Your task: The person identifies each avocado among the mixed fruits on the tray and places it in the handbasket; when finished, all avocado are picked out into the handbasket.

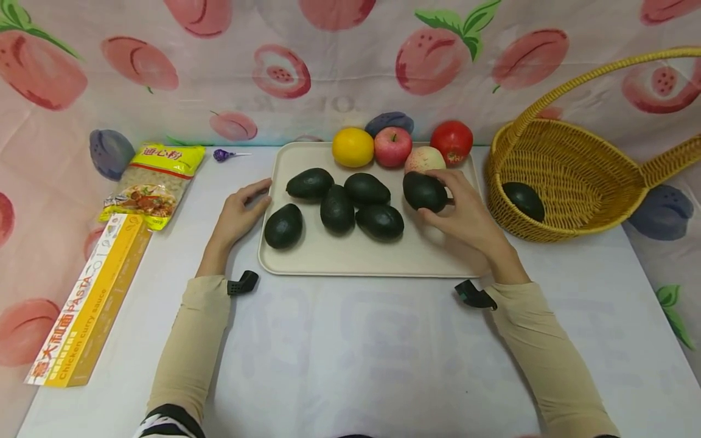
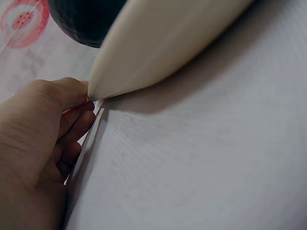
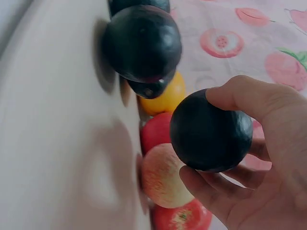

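My right hand (image 1: 465, 213) grips a dark green avocado (image 1: 425, 191) between thumb and fingers, over the right part of the cream tray (image 1: 350, 261). In the right wrist view this avocado (image 3: 211, 132) appears held up off the tray. Several other avocados (image 1: 337, 210) lie on the tray's left and middle. Beside the tray's left rim rests my left hand (image 1: 238, 213), its fingers relaxed; in the left wrist view the thumb touches the tray edge (image 2: 96, 91). One avocado (image 1: 524, 201) lies inside the wicker basket (image 1: 580, 228), right of the tray.
Along the tray's back edge sit a yellow lemon-like fruit (image 1: 353, 147), a red apple (image 1: 392, 146), a peach (image 1: 425, 159) and a red pomegranate (image 1: 451, 142). At left are a pasta bag (image 1: 156, 179), a pasta box (image 1: 90, 304) and a purple lollipop (image 1: 221, 155). The basket has a tall handle (image 1: 591, 76).
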The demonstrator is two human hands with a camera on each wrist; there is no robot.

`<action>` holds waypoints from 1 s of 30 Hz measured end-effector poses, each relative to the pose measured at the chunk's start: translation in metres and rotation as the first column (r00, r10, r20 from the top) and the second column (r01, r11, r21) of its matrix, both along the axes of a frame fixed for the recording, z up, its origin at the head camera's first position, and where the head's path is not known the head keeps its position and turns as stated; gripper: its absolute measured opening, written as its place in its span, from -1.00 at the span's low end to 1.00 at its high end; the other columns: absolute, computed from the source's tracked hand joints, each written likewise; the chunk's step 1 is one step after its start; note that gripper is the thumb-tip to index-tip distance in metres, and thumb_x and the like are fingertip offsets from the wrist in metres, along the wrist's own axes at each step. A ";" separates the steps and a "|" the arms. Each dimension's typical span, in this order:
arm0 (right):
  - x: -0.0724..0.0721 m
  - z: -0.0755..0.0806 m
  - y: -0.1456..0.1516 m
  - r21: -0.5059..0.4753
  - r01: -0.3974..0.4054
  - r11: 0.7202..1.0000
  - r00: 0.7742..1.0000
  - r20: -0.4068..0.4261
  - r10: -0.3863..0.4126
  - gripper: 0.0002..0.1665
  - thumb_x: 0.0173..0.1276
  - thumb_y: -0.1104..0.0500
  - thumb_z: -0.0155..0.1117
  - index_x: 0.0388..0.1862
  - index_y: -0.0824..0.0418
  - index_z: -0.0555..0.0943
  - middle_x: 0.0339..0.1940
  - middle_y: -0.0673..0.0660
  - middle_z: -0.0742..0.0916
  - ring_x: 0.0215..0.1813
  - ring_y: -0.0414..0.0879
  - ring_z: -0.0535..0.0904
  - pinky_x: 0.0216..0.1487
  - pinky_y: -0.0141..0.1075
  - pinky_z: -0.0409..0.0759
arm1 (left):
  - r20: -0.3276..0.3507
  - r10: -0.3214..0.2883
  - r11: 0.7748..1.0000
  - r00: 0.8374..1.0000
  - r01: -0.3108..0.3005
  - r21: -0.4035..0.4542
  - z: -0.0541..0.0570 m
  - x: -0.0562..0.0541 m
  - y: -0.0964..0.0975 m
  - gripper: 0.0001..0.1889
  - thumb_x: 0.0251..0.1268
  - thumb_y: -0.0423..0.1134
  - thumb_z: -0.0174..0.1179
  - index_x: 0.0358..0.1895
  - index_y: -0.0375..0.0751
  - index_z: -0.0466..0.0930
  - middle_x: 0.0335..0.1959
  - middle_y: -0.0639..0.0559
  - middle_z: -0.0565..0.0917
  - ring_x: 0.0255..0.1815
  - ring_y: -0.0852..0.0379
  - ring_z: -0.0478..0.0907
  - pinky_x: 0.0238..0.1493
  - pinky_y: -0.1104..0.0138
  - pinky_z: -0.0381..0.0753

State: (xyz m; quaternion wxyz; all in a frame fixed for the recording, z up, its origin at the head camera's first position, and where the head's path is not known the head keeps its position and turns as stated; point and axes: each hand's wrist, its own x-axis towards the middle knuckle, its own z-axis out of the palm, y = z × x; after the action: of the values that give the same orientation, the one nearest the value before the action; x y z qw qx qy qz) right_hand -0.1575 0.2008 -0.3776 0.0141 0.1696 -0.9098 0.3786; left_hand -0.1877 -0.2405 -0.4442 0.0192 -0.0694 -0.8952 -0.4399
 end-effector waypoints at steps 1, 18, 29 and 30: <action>0.001 0.001 0.002 -0.009 -0.003 1.000 1.000 0.006 0.003 -0.20 0.11 0.06 0.43 0.34 0.07 0.33 0.27 0.15 0.43 0.26 0.01 0.37 0.18 0.05 0.50 | 0.001 0.001 1.000 1.000 -0.001 -0.001 0.000 0.000 0.000 -0.55 0.31 -0.13 0.16 0.27 0.00 0.46 0.17 -0.04 0.58 0.30 0.03 0.38 0.35 0.11 0.31; 0.014 0.024 0.031 -0.028 0.046 0.999 0.990 -0.129 -0.049 -0.19 0.12 0.13 0.43 0.37 -0.02 0.36 0.18 0.09 0.52 0.14 -0.13 0.42 0.05 -0.38 0.49 | -0.003 0.012 1.000 1.000 -0.012 -0.006 0.000 0.002 0.000 -0.56 0.32 -0.13 0.15 0.27 -0.01 0.46 0.16 -0.07 0.59 0.30 0.01 0.38 0.34 0.11 0.32; 0.017 0.034 0.051 -0.074 0.061 0.995 0.985 -0.158 -0.072 -0.13 0.04 0.32 0.46 0.36 0.05 0.37 0.16 0.11 0.53 0.05 -0.41 0.35 -0.07 -0.71 0.37 | 0.005 0.015 1.000 1.000 -0.015 0.001 0.001 0.002 0.001 -0.56 0.33 -0.12 0.15 0.27 -0.01 0.46 0.16 -0.06 0.59 0.30 0.01 0.38 0.33 0.10 0.32; 0.016 0.034 0.053 -0.078 0.064 0.995 0.986 -0.150 -0.075 -0.13 0.04 0.34 0.46 0.36 0.05 0.37 0.17 0.11 0.53 0.05 -0.41 0.35 -0.07 -0.71 0.37 | 0.004 0.013 1.000 1.000 -0.013 0.001 0.001 0.002 0.001 -0.56 0.33 -0.12 0.15 0.27 -0.01 0.46 0.16 -0.06 0.59 0.30 0.01 0.38 0.33 0.10 0.32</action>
State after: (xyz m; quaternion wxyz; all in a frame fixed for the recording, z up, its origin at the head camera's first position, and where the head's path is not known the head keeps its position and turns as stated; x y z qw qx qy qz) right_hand -0.1412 0.2542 -0.3436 0.1030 0.1656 -0.8969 0.3968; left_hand -0.1857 -0.2393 -0.4430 0.0201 -0.0625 -0.8954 -0.4403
